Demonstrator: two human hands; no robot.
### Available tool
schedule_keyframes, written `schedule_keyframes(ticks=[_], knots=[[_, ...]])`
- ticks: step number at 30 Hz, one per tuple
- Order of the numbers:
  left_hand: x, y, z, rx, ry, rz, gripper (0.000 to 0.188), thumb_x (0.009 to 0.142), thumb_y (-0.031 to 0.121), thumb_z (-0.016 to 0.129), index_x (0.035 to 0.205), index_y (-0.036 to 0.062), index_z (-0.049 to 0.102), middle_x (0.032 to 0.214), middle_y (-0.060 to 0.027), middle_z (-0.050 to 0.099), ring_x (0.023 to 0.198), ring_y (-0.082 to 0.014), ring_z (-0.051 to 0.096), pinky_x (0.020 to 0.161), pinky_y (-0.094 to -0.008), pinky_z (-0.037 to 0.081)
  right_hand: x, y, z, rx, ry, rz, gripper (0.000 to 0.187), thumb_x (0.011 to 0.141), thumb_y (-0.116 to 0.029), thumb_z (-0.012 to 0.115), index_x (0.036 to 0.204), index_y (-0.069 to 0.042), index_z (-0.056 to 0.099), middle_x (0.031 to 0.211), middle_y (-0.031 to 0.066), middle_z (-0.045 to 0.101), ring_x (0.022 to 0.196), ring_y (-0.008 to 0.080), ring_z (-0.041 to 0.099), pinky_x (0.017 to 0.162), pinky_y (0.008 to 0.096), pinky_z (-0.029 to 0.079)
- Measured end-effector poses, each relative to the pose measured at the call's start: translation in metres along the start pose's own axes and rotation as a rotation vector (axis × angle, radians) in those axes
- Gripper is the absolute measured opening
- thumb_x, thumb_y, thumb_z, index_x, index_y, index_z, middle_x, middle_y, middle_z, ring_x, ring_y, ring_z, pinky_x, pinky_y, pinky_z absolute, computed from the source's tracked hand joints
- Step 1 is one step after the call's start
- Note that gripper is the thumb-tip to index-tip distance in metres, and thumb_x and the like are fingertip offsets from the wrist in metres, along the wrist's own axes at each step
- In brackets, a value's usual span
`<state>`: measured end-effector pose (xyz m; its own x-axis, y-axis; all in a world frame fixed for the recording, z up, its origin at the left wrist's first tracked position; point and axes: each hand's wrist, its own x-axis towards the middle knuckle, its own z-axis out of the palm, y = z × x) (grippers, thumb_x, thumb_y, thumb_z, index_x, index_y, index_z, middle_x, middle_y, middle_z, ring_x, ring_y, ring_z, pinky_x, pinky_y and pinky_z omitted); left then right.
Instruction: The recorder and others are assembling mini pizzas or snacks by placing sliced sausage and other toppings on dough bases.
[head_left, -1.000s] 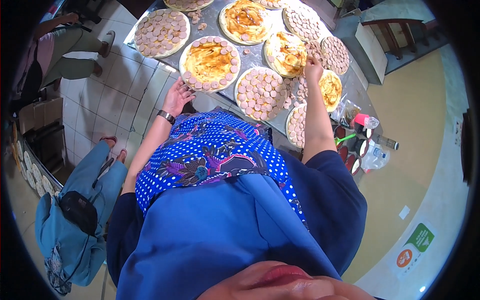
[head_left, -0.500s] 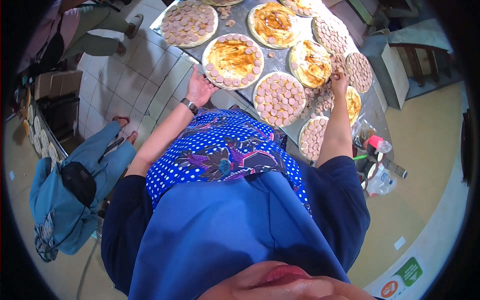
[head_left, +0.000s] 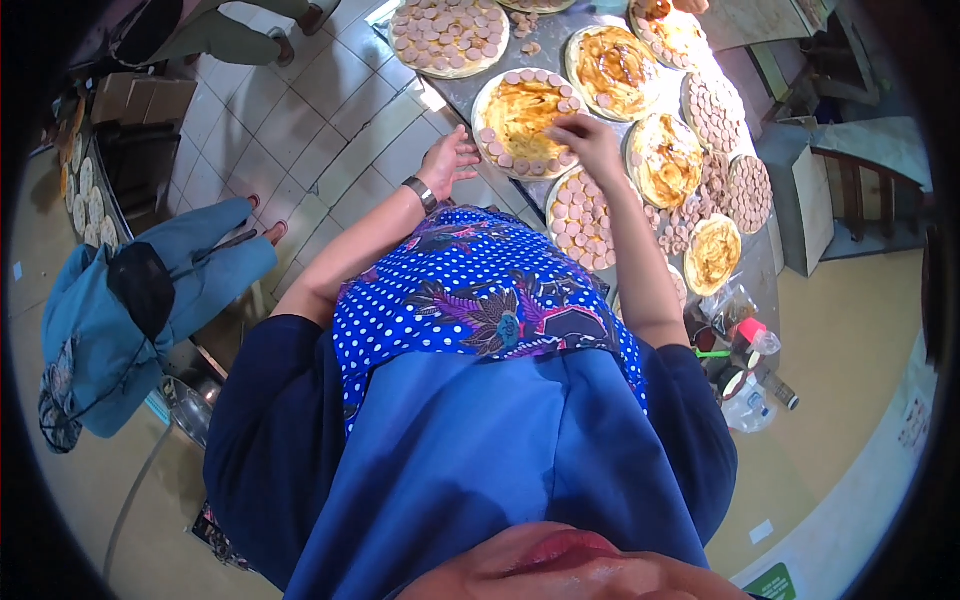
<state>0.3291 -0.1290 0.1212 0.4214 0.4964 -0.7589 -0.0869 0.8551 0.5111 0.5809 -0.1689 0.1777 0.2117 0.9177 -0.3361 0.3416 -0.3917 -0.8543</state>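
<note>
A round pizza base (head_left: pixel 522 112), spread with orange-red sauce, carries a partial ring of pink sausage slices (head_left: pixel 541 167). Over its right side hangs my right hand (head_left: pixel 590 143), slightly blurred, its fingers drawn together; whatever they hold is hidden. My left hand (head_left: pixel 447 163), a watch on its wrist, is beside the base's near left rim, empty with fingers apart. Below my right forearm, a partly hidden pizza covered with slices (head_left: pixel 578 218) lies close by. Loose sausage slices are heaped in a pile (head_left: pixel 712 185) to the right, between several bases.
More bases, some sauced (head_left: pixel 612 75), some covered with slices (head_left: pixel 447 35), crowd the metal table (head_left: pixel 545 45). Plastic bottles (head_left: pixel 748 408) and a red-capped container (head_left: pixel 752 330) stand at right. A person in teal (head_left: pixel 120 310) is on the left; another person's legs (head_left: pixel 225 40) show at upper left.
My right hand has moved left from the slice pile to above the sauced base. My left hand stays by that base's rim, its fingers now more curled. The view has shifted.
</note>
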Motion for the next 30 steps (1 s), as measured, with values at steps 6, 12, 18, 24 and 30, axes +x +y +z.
schedule_keyframes(ticks=[6,12,18,24,30], knots=[[-0.005,-0.012,-0.022,0.027,0.063,0.077,0.043,0.089,0.042,0.046,0.113,0.0057,0.046,0.101,-0.0083,0.056,0.09,-0.0176,0.056,0.075,-0.0335,0.046,0.047,-0.02,0.075,-0.239,-0.145,-0.168,0.019,0.069,-0.014,0.068,0.084,-0.003,0.067,0.079,0.013,0.065,0.07,0.0221,0.063,0.065,0.0312,0.048],[-0.009,-0.022,-0.037,0.048,0.083,0.051,0.037,0.089,0.039,0.047,0.108,0.0081,0.051,0.095,-0.0056,0.058,0.088,-0.0166,0.055,0.074,-0.031,0.043,0.056,-0.024,0.077,-0.403,-0.168,-0.247,0.017,0.066,-0.012,0.066,0.081,-0.003,0.067,0.077,0.0154,0.064,0.07,0.0267,0.063,0.065,0.0345,0.048],[-0.007,-0.028,-0.037,0.113,0.1,0.072,0.031,0.089,0.037,0.048,0.101,0.0087,0.053,0.09,-0.0048,0.059,0.078,-0.0139,0.057,0.064,-0.0298,0.041,0.073,-0.014,0.073,-0.332,-0.111,-0.235,0.016,0.067,-0.011,0.064,0.082,-0.004,0.067,0.079,0.0144,0.065,0.073,0.0285,0.062,0.068,0.036,0.049],[0.018,-0.043,-0.059,0.25,0.07,0.101,0.035,0.086,0.04,0.051,0.106,0.0114,0.054,0.096,-0.0025,0.06,0.082,-0.0125,0.055,0.072,-0.0295,0.041,0.07,0.003,0.075,-0.541,0.069,-0.376,0.011,0.068,-0.012,0.06,0.077,-0.006,0.061,0.085,0.012,0.057,0.082,0.0285,0.057,0.071,0.0394,0.046],[0.018,-0.073,-0.126,0.506,0.281,0.131,0.043,0.082,0.044,0.056,0.11,0.0112,0.054,0.095,-0.0005,0.059,0.079,-0.0095,0.054,0.063,-0.025,0.037,0.034,0.036,-0.037,-0.129,0.56,-0.259,0.009,0.077,-0.012,0.062,0.082,-0.004,0.062,0.08,0.0114,0.061,0.075,0.0223,0.06,0.067,0.0319,0.047]])
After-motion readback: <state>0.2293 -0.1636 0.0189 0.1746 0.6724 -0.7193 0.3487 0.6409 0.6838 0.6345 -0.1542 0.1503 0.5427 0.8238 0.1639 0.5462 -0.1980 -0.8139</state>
